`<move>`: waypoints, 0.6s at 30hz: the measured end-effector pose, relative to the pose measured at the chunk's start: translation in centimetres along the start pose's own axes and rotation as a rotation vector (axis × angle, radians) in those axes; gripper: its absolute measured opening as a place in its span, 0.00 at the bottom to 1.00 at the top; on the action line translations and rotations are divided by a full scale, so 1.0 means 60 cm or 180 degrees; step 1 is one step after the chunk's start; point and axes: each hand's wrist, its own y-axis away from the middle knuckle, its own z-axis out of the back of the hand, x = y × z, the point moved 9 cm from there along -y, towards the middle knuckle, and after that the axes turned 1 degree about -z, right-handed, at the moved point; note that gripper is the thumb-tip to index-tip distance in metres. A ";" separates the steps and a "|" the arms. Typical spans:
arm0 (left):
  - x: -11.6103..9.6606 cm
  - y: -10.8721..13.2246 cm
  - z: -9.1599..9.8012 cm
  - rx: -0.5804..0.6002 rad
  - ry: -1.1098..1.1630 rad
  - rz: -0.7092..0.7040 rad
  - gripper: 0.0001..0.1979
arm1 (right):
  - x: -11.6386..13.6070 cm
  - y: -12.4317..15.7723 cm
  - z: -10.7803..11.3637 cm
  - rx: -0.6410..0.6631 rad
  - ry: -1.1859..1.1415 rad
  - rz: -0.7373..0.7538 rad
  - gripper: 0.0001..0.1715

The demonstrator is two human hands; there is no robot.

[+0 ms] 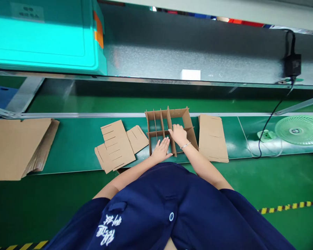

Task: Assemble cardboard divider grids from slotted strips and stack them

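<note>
A cardboard divider grid [181, 113] of slotted strips stands upright on the green work surface in front of me. My left hand [161, 150] lies over its near side, fingers stretched out and resting on the strips. Around the long middle strip, close to where it crosses another, my right hand [179, 134] has its fingers curled; the fingertips are partly hidden. To the left are loose slotted cardboard pieces [118, 144], overlapping and flat. A stack of cardboard sheets [212, 139] lies just right of the grid.
Larger cardboard sheets [15, 147] are piled at the far left. A green fan [299, 130] and a black cable [270, 119] occupy the right end. Above the bench runs a metal shelf [146, 52] with a turquoise bin [41, 38], a small white box [191, 74] and a black adapter [292, 65].
</note>
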 end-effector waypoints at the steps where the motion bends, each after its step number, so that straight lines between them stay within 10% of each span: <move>1: 0.002 0.000 0.001 -0.0029 0.0009 0.0035 0.43 | 0.007 -0.006 0.015 -0.0307 0.0005 0.0157 0.30; 11: 0.008 0.004 -0.004 -0.0077 -0.0161 0.0113 0.43 | 0.015 -0.054 -0.053 0.0045 -0.0346 0.0602 0.34; 14: 0.007 0.005 -0.002 -0.0141 -0.0221 0.0062 0.42 | -0.091 -0.034 0.003 -0.0470 -0.0469 0.0187 0.35; 18: 0.008 0.004 -0.005 -0.0187 -0.0275 0.0018 0.41 | -0.306 0.046 0.007 -0.0506 -0.0313 -0.1537 0.41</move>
